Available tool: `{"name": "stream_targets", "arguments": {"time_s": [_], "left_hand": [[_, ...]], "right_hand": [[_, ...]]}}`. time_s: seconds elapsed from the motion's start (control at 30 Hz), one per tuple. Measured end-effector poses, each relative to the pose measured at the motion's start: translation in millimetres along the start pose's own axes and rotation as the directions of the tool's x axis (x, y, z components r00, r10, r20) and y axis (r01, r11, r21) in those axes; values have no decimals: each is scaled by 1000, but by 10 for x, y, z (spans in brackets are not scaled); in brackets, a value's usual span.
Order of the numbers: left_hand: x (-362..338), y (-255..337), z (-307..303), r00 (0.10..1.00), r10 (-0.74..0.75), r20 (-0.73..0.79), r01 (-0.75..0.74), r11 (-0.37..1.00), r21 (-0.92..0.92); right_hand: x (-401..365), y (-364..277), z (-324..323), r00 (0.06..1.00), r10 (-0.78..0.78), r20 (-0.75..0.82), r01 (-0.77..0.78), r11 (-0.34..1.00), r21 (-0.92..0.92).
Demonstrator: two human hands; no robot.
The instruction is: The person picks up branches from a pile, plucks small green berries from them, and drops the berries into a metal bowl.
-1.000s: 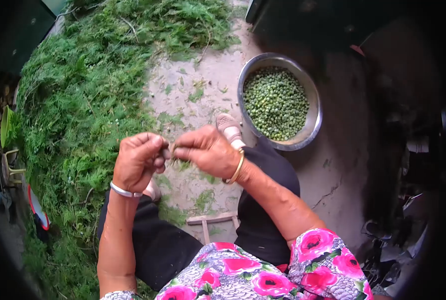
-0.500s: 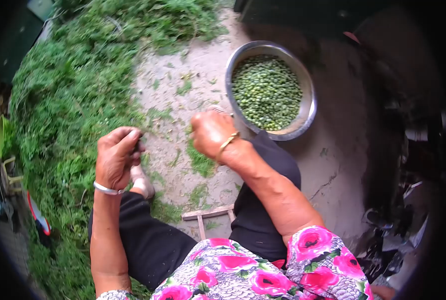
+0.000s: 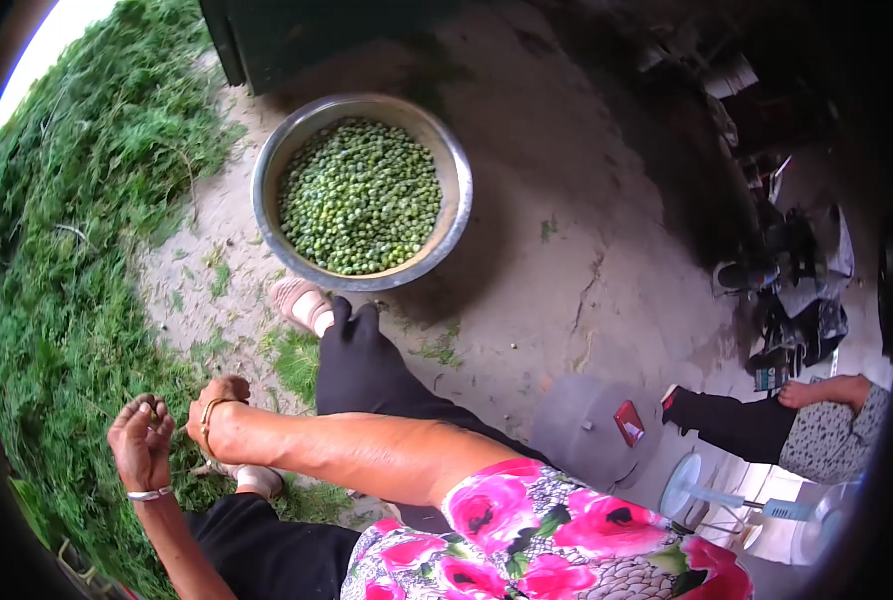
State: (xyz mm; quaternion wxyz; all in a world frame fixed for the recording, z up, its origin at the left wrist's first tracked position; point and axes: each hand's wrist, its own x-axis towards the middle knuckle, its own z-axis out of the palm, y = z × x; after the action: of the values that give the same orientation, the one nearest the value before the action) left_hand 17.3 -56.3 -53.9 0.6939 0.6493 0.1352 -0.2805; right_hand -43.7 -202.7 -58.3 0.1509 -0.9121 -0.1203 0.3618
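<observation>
My left hand (image 3: pixel 143 440) is raised over the green plants at the lower left, its thumb and fingers pinched around something small and dark that I cannot make out. Just to its right, my right hand (image 3: pixel 216 402) has its fingers curled in, and its fingertips are hidden. A metal basin (image 3: pixel 459 215) holding a heap of small round green fruits (image 3: pixel 361 197) stands on the floor beyond my foot.
Feathery green plants (image 3: pixel 56 250) cover the floor on the left. At the right are a grey round stool (image 3: pixel 566 425) with a red object (image 3: pixel 628 424), a fan (image 3: pixel 680 485), and a seated person (image 3: pixel 746 425). Dark bags (image 3: pixel 801 335) lie behind.
The view has swung to the right, bringing the stool, fan and other person into sight. My right hand has come closer to my left hand, away from the basin.
</observation>
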Motion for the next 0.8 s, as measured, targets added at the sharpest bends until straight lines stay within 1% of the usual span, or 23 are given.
{"name": "stream_targets", "arguments": {"time_s": [0.03,0.07,0.1,0.13,0.17,0.2,0.27,0.3,0.33,0.4,0.43,0.47,0.5,0.53,0.57,0.6,0.63,0.67,0.7,0.73,0.77,0.8], "left_hand": [[-5,144,242,990,60,129,-60,998,-6],[-27,313,528,961,120,249,-118,993,-21],[-138,518,874,931,147,335,-159,987,7],[-242,678,1227,894,173,413,-204,978,33],[-290,744,1499,876,314,367,-381,916,125],[-319,813,1680,830,454,324,-535,814,228],[-299,942,1720,703,575,419,-708,618,342],[-284,970,1621,676,602,426,-736,577,353],[-349,961,1525,742,587,324,-667,695,269],[-441,933,1036,818,528,226,-574,771,277],[-517,865,753,831,542,125,-554,788,267],[-564,763,394,833,553,34,-534,785,314],[-655,641,34,835,542,-97,-467,791,395],[-729,447,-396,824,533,-192,-418,800,430],[-853,232,-767,787,517,-336,-341,819,462],[-1008,-69,-1225,764,496,-412,-235,810,538],[-1166,-445,-1664,735,421,-532,-186,879,438],[-1363,-814,-2031,690,386,-612,-106,890,443],[-1571,-1286,-2407,625,343,-701,-15,903,429],[-1803,-1724,-2677,530,343,-775,118,876,468],[-2069,-2056,-2823,487,218,-846,264,886,380],[-2265,-2438,-2904,369,198,-908,295,902,316]], "right_hand": [[37,26,-12,1000,7,-5,-7,1000,8],[81,29,-15,999,-15,39,13,999,29],[102,7,-14,995,-46,84,42,998,49],[-57,56,-107,996,-70,61,67,996,54],[-98,84,-116,999,-43,11,42,993,106],[-108,95,-114,999,-23,-35,28,988,153],[-89,107,-129,1000,0,-12,2,987,162],[-140,115,-176,1000,-31,3,30,988,150],[-205,143,-205,998,-60,22,57,989,137],[-193,143,-95,986,-101,-133,107,994,38],[-129,175,-45,981,-139,-138,149,987,66],[-69,200,85,946,-168,-277,186,982,37],[-4,297,254,833,-302,-464,345,939,9],[-56,187,60,944,-204,-260,196,979,-58],[-130,248,85,898,-292,-330,288,956,-61],[-106,205,28,934,-246,-258,241,969,-53],[-40,186,31,956,-213,-200,200,976,-83],[19,204,44,947,-243,-208,229,969,-89],[12,157,21,948,-242,-209,224,969,-105],[-6,125,-9,950,-226,-216,205,972,-117],[35,127,-4,954,-234,-188,214,970,-119],[69,124,-9,959,-234,-162,216,969,-119]]}}
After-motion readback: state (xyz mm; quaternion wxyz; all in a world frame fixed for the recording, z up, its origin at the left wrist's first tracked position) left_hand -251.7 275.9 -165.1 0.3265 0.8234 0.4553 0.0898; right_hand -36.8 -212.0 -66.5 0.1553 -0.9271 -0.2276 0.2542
